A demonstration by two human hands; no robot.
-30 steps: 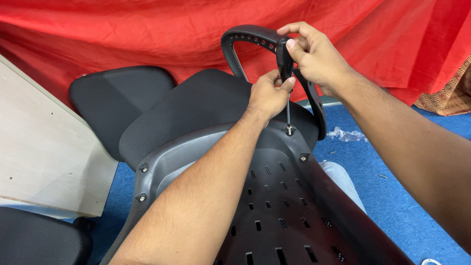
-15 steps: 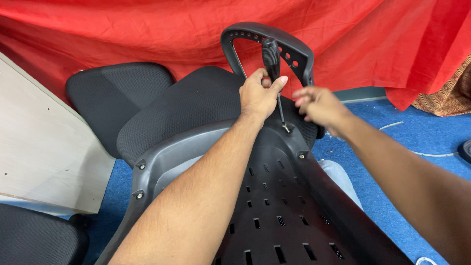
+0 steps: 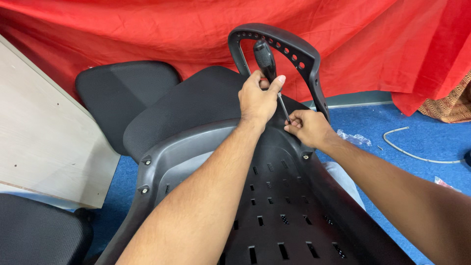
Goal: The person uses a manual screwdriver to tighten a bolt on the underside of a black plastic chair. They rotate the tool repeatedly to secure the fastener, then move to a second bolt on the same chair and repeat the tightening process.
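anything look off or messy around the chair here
Nothing looks damaged. The left hand grips the screwdriver over the black chair shell, and the right hand pinches its shaft low down. The only clutter is crumpled clear plastic and a loose white cable on the blue floor.

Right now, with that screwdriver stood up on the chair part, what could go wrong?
1. The right hand pinches the screwdriver at its tip; if the tool slips, those fingers could get jabbed.
2. The left hand holds only the lower handle, so the tilted tool might skid across the black plastic shell and scratch it.
3. The armrest loop arches close around the handle, which may cramp turning.
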